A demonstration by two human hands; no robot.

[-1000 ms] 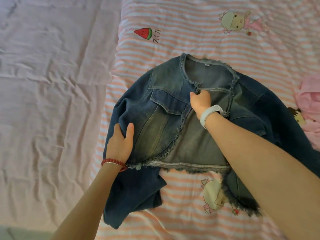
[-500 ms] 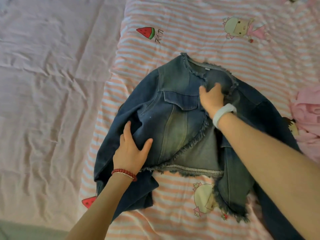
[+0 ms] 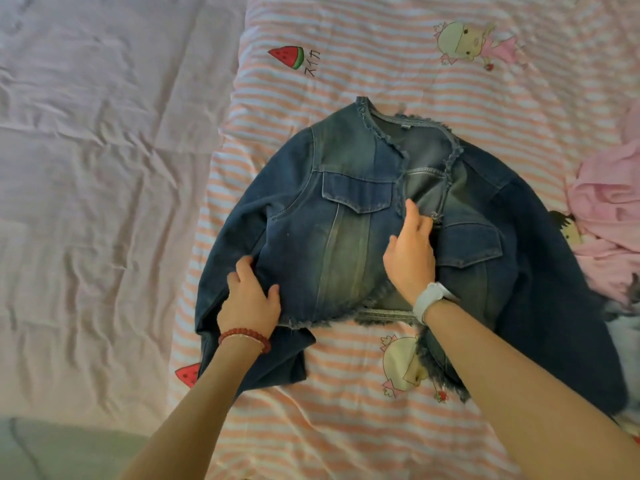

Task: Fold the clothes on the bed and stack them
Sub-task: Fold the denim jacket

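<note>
A short blue denim jacket with frayed edges lies front up on the pink striped sheet, collar away from me. My left hand, with a red bead bracelet, rests on the jacket's lower left side, fingers spread on the cloth near the hem. My right hand, with a white wristband, lies flat at the front opening, fingers pointing toward the collar. The left sleeve is folded under toward me, and my right forearm covers part of the right front panel.
A pink garment lies crumpled at the right edge of the bed. A wrinkled pale lilac sheet covers the left half. Cartoon and watermelon prints dot the striped sheet.
The left front panel has been drawn toward the middle and smoothed. My right hand slid from the collar down to the front opening; my left hand moved onto the lower left side.
</note>
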